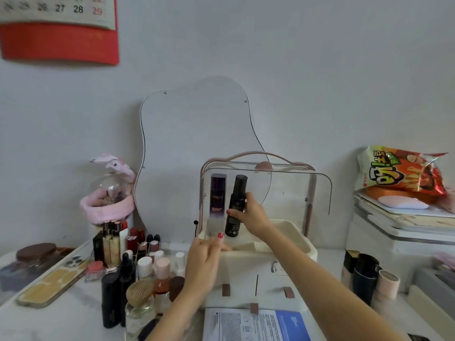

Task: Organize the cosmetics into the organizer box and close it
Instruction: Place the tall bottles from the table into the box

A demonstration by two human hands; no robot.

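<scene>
A cream organizer box (283, 259) with small drawers stands mid-table, its clear lid (295, 188) raised. A purple bottle (217, 195) stands in its back left corner. My right hand (251, 215) grips a tall black bottle (236, 205) beside the purple one, inside the box. My left hand (204, 262) rests on the box's front left rim, fingers loosely bent. Several bottles, lipsticks and jars (138, 267) crowd the table left of the box.
A wavy mirror (192, 134) leans on the wall behind. A phone (54, 281) and a brown-lidded jar (35, 252) lie far left. A leaflet (253, 323) lies in front of the box. Dark tubes (364, 276) and a shelf with a snack bag (401, 173) stand right.
</scene>
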